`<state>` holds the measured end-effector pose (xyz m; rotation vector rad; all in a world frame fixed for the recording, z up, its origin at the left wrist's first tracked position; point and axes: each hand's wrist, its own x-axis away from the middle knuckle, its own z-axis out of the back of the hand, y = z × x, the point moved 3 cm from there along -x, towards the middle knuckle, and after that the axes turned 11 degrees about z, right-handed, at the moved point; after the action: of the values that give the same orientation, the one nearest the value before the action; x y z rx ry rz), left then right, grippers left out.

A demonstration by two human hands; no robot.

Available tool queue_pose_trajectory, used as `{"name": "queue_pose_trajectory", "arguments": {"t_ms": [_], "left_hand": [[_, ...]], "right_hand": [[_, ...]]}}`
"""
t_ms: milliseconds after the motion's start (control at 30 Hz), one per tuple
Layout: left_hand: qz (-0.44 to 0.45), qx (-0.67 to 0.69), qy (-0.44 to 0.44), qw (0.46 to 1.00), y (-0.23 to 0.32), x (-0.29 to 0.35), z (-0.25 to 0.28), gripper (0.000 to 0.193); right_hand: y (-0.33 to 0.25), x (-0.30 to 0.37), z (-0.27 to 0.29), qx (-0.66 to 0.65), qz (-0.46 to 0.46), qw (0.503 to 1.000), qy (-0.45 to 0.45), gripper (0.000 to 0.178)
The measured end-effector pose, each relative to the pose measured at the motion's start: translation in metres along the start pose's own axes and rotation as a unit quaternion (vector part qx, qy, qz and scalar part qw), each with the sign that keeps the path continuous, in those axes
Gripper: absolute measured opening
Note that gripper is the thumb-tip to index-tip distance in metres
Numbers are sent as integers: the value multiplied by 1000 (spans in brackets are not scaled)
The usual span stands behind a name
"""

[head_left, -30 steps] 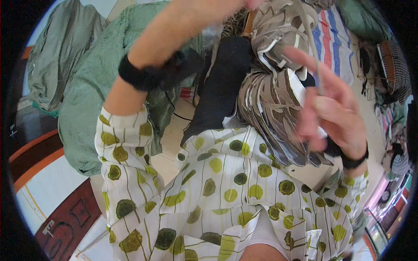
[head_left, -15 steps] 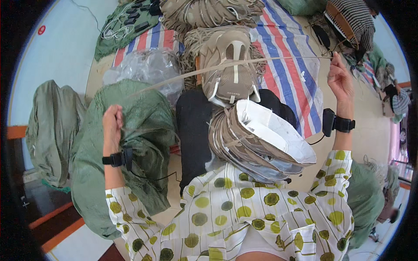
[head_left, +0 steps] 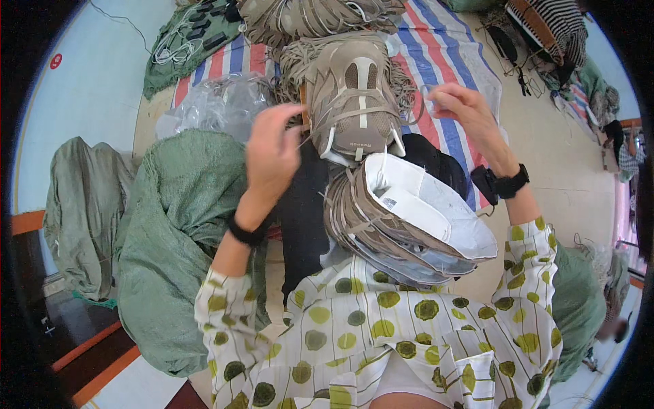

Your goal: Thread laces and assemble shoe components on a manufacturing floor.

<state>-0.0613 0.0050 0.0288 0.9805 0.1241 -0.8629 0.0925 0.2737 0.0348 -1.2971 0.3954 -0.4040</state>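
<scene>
In front of me a brown-beige shoe upper (head_left: 361, 129) with a pale centre strip lies toe toward me. A flat beige shoelace (head_left: 354, 112) crosses it. At its right side, my right hand (head_left: 470, 123) is closed in a pinch, with one part of the lace looping from the fingers to the shoe. To the left of the shoe, my left hand (head_left: 272, 146) is curled and somewhat smeared by motion; the other part of the lace runs to its fingers. On my lap rests a stack of shoe uppers (head_left: 409, 211) with white linings.
More shoe uppers (head_left: 313, 17) and a heap of laces (head_left: 296, 65) lie beyond. At my left stand a green woven sack (head_left: 170, 238) and a clear plastic bag (head_left: 214, 105). A striped sheet (head_left: 470, 88) covers part of the floor. Another person (head_left: 630, 153) is far right.
Both hands have come inward from wide apart toward the shoe. The lace, earlier stretched straight between them above the shoe, now lies across it with a slack loop on the right.
</scene>
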Motion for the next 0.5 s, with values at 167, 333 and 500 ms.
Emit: {"name": "queue_pose_trajectory", "arguments": {"t_ms": [167,333,500], "left_hand": [[-84,-93,-180,976,20,0,-60,35],[-122,-155,-178,964,22,15,-59,39],[-152,-164,-125,967,21,22,-63,43]], "right_hand": [[-22,-15,-37,-168,-40,953,-249,18],[0,-23,-61,-11,-47,978,-205,19],[6,-33,-75,159,97,967,-177,16]]}}
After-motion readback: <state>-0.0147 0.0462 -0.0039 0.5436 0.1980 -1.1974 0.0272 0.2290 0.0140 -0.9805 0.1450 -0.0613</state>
